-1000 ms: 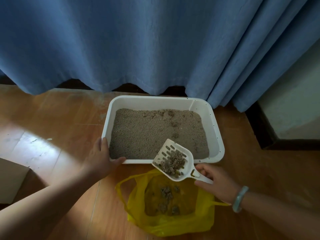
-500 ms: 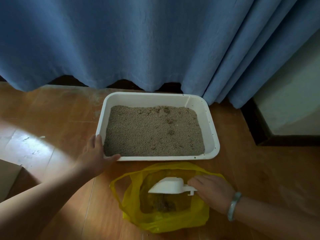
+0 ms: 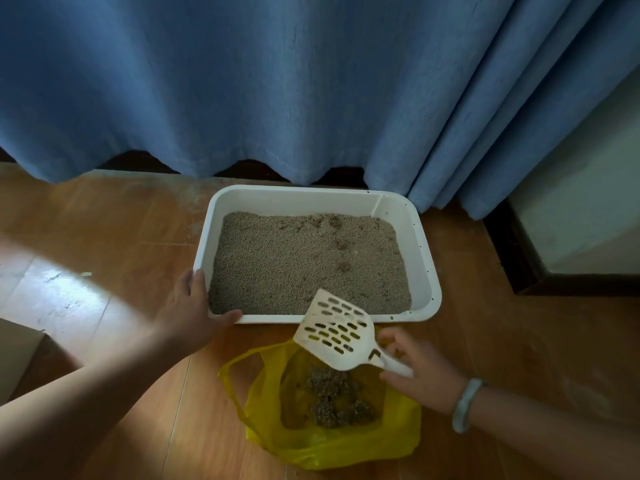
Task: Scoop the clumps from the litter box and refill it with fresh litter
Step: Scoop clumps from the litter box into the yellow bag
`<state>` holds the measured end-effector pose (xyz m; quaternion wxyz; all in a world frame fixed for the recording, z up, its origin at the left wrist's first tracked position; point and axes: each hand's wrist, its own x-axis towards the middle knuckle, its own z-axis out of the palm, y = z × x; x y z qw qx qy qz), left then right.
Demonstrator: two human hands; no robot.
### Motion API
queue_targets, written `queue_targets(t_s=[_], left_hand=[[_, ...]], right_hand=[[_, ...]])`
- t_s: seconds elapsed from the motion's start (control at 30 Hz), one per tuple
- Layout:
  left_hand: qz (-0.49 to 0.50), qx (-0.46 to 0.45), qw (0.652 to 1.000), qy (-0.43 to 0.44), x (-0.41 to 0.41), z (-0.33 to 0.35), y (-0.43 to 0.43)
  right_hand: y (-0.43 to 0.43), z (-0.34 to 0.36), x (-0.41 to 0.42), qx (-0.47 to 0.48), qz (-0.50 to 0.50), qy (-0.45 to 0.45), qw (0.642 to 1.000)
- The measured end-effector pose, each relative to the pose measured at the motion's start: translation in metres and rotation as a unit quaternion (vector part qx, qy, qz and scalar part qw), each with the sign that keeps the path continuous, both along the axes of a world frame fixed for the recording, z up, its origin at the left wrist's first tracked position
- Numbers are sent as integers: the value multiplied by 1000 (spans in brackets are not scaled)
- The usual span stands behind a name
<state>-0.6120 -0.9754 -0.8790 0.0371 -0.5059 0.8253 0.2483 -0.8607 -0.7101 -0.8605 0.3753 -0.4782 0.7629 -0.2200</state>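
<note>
A white litter box [image 3: 424, 244] sits on the wooden floor, filled with beige litter [image 3: 287, 268]; a few darker clumps [image 3: 341, 244] show toward its right half. My left hand [image 3: 190, 313] grips the box's near-left corner. My right hand [image 3: 415, 372] holds the handle of a white slotted scoop [image 3: 334, 332], which is empty and tilted up over the box's front rim. Below it lies an open yellow plastic bag [image 3: 346, 445] with dark clumps [image 3: 332, 400] inside.
Blue curtains [image 3: 277, 81] hang right behind the box. A pale wall with a dark baseboard [image 3: 519, 271] stands at the right. A brown cardboard piece [image 3: 17, 358] lies at the left edge. Wooden floor [image 3: 104, 237] surrounds everything.
My right hand tipped the loaded scoop down into the yellow bag, dumped its clumps, then lifted the empty scoop back up toward the box. My left hand kept hold of the box corner.
</note>
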Motion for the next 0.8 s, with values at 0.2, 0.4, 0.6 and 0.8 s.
queue_targets(t_s=[0.2,0.4,0.6,0.8], left_hand=[[-6,-25,1000,-1,1,-1,0],[7,-24,1000,13,-2,-4,-1],[12,-36,999,22,-7,-7,-1],[18,-56,998,33,-13,-12,-4]], right_hand=[[-37,17,-8,-10,-50,-30,998],[-74,39,-54,62,-84,104,989],[-89,44,-73,222,-20,225,948],[-99,35,-73,273,27,264,925]])
